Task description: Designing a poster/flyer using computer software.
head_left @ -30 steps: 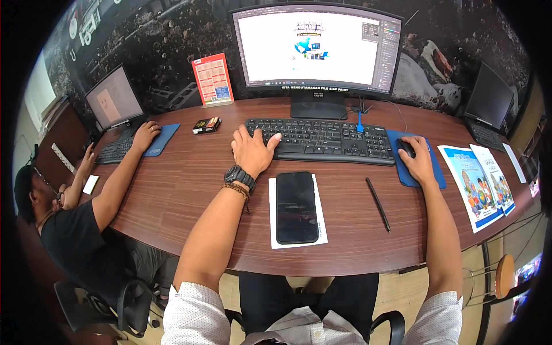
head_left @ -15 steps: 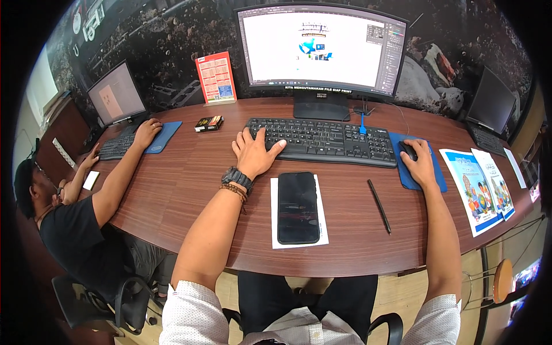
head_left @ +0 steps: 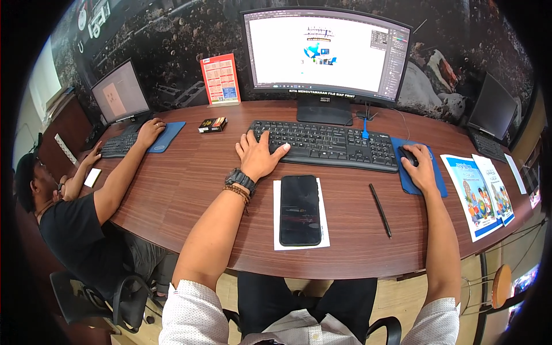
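My left hand (head_left: 259, 157) rests at the left end of a black keyboard (head_left: 328, 144), its fingers spread over the keys and the thumb near the front edge. A dark watch and bead bracelets circle that wrist. On a blue mouse pad (head_left: 436, 178) to the right, my right hand (head_left: 420, 167) is wrapped over a black computer mouse (head_left: 409, 156). Behind the keyboard stands a curved monitor (head_left: 339, 75), lit with a design page showing a blue globe picture. A dark-screened phone (head_left: 299, 210) lies on white paper (head_left: 277, 230) between my forearms.
A black pen (head_left: 380, 210) lies right of the phone. Printed booklets (head_left: 472, 195) are at the right edge, before another monitor (head_left: 491, 106). A small black box (head_left: 213, 125) and red calendar (head_left: 220, 79) stand left. A co-worker (head_left: 75, 218) uses another computer (head_left: 121, 92) at far left.
The whole view has shifted slightly, so the desk things appear a little lower and to the right. Both hands stay in place on the keyboard and mouse.
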The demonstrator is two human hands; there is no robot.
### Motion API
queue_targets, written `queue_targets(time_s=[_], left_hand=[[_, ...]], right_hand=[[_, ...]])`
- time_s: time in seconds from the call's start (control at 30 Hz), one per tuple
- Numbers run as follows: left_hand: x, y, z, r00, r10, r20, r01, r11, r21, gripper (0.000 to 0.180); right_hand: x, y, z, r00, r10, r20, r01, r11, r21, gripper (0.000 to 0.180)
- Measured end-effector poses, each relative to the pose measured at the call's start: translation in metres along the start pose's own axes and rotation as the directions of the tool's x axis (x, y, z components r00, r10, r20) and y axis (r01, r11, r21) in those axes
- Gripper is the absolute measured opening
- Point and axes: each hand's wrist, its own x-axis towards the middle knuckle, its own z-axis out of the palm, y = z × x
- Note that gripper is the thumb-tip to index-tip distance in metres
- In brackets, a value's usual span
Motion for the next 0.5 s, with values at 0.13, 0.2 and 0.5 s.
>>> queue_targets(time_s=[0.13, 0.2, 0.5], left_hand=[[0.0, 0.0001, -0.0002, 1.0, 0.003, 0.001, -0.003, 1.0, -0.002, 0.089], [0.0, -0.0005, 0.0003, 1.0, 0.004, 0.0, -0.004, 1.0, -0.002, 0.089], [0.0016, -0.001, 0.0003, 0.998, -0.018, 0.054, 0.019, 1.0, -0.009, 0.09]], right_hand=[[0.0004, -0.0026, -0.0017, 1.0, 0.02, 0.016, -0.02, 1.0, 0.017, 0.037], [0.0005, -0.0022, -0.0012, 0.999, 0.036, 0.021, -0.036, 0.999, -0.004, 0.037], [0.0018, -0.0074, -0.0043, 0.996, 0.088, 0.023, -0.086, 0.995, -0.046, 0.043]])
